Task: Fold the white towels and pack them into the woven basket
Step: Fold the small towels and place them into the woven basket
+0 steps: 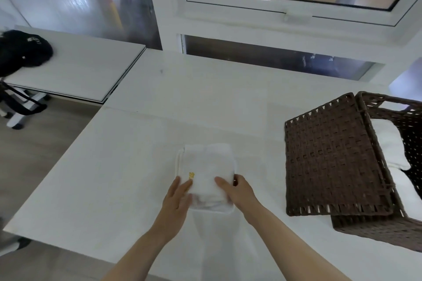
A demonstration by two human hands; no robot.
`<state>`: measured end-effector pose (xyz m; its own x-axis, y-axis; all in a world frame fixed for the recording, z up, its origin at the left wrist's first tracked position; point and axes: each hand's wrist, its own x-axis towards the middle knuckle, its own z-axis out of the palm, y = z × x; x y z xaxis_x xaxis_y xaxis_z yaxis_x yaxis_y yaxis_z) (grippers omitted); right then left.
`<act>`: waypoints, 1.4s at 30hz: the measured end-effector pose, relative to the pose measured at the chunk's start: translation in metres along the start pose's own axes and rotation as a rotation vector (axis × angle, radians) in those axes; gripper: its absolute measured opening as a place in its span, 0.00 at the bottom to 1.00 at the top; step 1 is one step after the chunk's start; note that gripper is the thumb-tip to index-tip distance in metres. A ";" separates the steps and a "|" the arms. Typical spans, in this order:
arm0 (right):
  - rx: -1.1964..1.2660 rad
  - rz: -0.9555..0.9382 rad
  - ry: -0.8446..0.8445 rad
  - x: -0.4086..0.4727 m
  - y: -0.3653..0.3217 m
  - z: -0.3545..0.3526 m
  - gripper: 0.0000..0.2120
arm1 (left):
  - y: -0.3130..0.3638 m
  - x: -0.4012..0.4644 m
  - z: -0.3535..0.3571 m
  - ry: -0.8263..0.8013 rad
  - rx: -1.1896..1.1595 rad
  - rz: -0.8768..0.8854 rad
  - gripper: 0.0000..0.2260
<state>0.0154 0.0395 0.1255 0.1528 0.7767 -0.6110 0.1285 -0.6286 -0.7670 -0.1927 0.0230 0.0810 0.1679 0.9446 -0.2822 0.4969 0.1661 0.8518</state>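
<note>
A folded white towel (206, 166) with a small gold mark lies on the white table (137, 155), near the front middle. My left hand (177, 198) rests flat on its near left corner, fingers straight. My right hand (237, 190) grips its near right edge, thumb on top and fingers curled round the side. The dark brown woven basket (376, 226) stands at the right, its lid (331, 162) leaning against its left wall. Folded white towels (388, 146) lie inside it.
A second white table (80, 70) stands at the back left with a black bag (22, 50) on it. A white window frame (274, 27) and wall run behind the table. A gap with wood floor (34, 143) lies at the left.
</note>
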 end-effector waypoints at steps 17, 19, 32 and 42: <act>-0.512 -0.616 -0.101 -0.071 -0.076 0.004 0.27 | 0.051 -0.027 -0.020 0.276 -0.111 0.203 0.35; -0.612 -0.736 -0.102 -0.077 -0.079 -0.013 0.29 | 0.070 -0.029 -0.012 0.229 -0.165 0.225 0.35; -0.824 -0.835 0.072 -0.118 -0.093 -0.201 0.18 | 0.207 -0.007 0.101 -0.063 -0.068 0.478 0.33; -0.801 -0.761 0.372 -0.139 -0.118 -0.388 0.13 | 0.344 0.031 0.237 -0.187 -0.164 0.621 0.30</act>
<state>0.3589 -0.0098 0.3766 0.0306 0.9881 0.1505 0.8723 0.0470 -0.4866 0.1847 0.0425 0.2604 0.5335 0.8158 0.2234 0.1265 -0.3381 0.9326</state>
